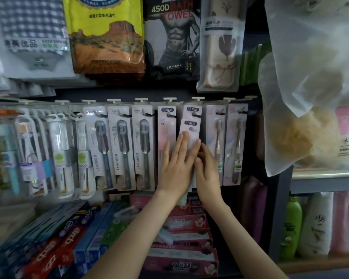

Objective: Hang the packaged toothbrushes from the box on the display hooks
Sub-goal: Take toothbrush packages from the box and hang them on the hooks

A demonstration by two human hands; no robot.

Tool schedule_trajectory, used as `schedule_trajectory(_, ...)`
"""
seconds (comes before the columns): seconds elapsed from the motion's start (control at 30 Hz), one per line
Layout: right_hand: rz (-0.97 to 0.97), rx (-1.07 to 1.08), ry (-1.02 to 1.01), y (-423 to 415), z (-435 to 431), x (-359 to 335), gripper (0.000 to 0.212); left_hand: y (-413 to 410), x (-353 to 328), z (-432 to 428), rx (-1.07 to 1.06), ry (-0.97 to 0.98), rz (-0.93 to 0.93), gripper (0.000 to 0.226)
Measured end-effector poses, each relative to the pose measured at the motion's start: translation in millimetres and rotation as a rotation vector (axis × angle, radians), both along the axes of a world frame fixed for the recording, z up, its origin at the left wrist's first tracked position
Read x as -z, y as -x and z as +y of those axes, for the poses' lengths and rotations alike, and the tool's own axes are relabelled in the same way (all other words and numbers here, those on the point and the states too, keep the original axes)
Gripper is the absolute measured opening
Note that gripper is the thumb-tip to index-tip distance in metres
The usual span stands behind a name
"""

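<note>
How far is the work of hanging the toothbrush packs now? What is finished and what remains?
Done: pink packs already hang in the row. In hand: a loose pack sits lower than those and seems not yet hung. The left hand presses flat on it and the right hand grips its edge. Left: hanging it. The box is not in view, so I cannot tell how many remain.

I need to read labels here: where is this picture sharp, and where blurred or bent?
Head view: sharpest around the left hand and pink toothbrush pack; toothpaste boxes lower left smear; hook rail bows, wide-angle distortion.
</note>
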State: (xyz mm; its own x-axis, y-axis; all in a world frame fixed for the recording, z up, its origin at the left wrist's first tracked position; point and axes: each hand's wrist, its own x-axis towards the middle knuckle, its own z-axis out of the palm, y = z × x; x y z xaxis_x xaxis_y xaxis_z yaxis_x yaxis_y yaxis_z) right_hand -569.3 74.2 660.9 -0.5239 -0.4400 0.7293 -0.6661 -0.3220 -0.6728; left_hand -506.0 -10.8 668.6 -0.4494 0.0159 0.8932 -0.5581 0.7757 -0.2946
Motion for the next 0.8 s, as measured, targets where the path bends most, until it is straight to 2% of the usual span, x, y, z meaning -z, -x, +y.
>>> schedule_trajectory(0.1, -0.08, -0.004, 0.002, -4, -1, -2, 0.05, -8, 7, -4, 0.044, 0.013, -0.022, 0.069)
schedule_trajectory(0.17, -0.106, 0.002, 0.02, -6, -2, -8, 0.04, -10, 11, -2, 0.078, 0.001, -0.056, 0.07)
schedule_trajectory(0.23, -0.137, -0.023, 0.025, -7, -3, -12, 0.027, -9, 14, 1, 0.175, -0.086, -0.075, 0.07)
schedule_trajectory(0.33, -0.213, -0.046, -0.001, -14, -2, -13, 0.029, -13, 19, 3, 0.233, -0.141, -0.066, 0.062)
schedule_trajectory(0.47, -0.282, -0.073, 0.004, -21, 2, -12, 0.023, -26, 16, 12, 0.308, -0.199, -0.107, 0.092)
schedule_trajectory(0.53, -0.293, -0.12, -0.002, -24, 6, -16, 0.021, -34, 11, 16, 0.349, -0.192, -0.13, 0.097)
schedule_trajectory(0.6, -0.311, -0.156, 0.0, -26, 10, -25, 0.023, -41, 3, 15, 0.416, -0.185, -0.146, 0.094)
schedule_trajectory(0.67, -0.327, -0.154, 0.023, -29, 13, -39, 0.023, -46, -7, 13, 0.461, -0.186, -0.149, 0.081)
schedule_trajectory(0.73, -0.32, -0.133, 0.066, -32, 14, -54, 0.019, -52, -20, 9, 0.421, -0.156, -0.08, 0.06)
schedule_trajectory(0.8, -0.329, -0.115, 0.127, -32, 14, -70, 0.013, -58, -32, 1, 0.32, -0.134, 0.049, 0.052)
